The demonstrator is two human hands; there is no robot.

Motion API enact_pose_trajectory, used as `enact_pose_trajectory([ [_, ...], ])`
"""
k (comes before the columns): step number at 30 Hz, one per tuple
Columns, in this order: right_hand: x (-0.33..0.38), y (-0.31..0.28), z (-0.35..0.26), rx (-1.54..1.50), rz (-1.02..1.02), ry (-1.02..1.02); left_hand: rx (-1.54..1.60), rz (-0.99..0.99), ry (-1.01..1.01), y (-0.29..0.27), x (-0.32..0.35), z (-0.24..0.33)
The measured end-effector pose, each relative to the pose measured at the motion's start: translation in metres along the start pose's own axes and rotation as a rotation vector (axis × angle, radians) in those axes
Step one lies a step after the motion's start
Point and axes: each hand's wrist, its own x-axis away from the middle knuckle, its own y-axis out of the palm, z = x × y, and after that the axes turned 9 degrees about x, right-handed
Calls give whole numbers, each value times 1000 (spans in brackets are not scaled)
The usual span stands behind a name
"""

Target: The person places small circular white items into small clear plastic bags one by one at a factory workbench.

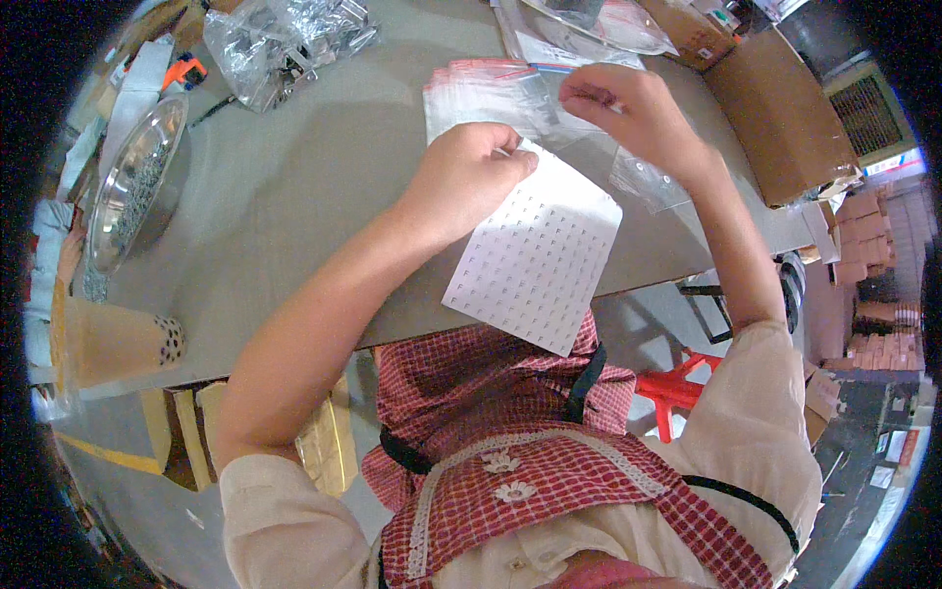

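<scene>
My left hand (471, 182) pinches the upper corner of a white sheet (549, 245) covered in rows of small printed marks. The sheet slants down past the table's front edge toward my apron. Fingers curled together, my right hand (628, 108) hovers over clear plastic bags; whatever lies between its fingertips is too small to make out. A stack of clear zip bags (471, 103) with red strips along the top lies just beyond my left hand. Below my right wrist is a flat clear bag (648, 185) with small round white spots.
At the left stand a metal bowl (137, 187) of small grey parts and a lidded drink cup (123, 344). A plastic bag of metal pieces (289, 49) lies at the back left. An open cardboard box (780, 113) is at the right, and a red stool (672, 393) stands below the table.
</scene>
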Motion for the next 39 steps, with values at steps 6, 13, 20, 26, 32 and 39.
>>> enact_pose_trajectory([
  [6, -43, 27, 36, 342, -283, -77, -145, 4, 30, 4, 5, 11],
  [13, -49, -10, 53, 749, -654, 312, -88, -41, 98, 13, 8, 12],
  [20, -59, 17, 47, -85, -239, -25, -140, -42, 118, 12, 8, 13],
  [26, -64, 56, 24, 338, -36, -127, -140, -65, 109, 9, 7, 9],
  [32, -36, 22, 66, 249, -322, 403, -95, 18, 102, 12, 7, 5],
  [39, 10, -20, 93, 374, -383, 426, -63, -16, 18, 6, 4, 6],
])
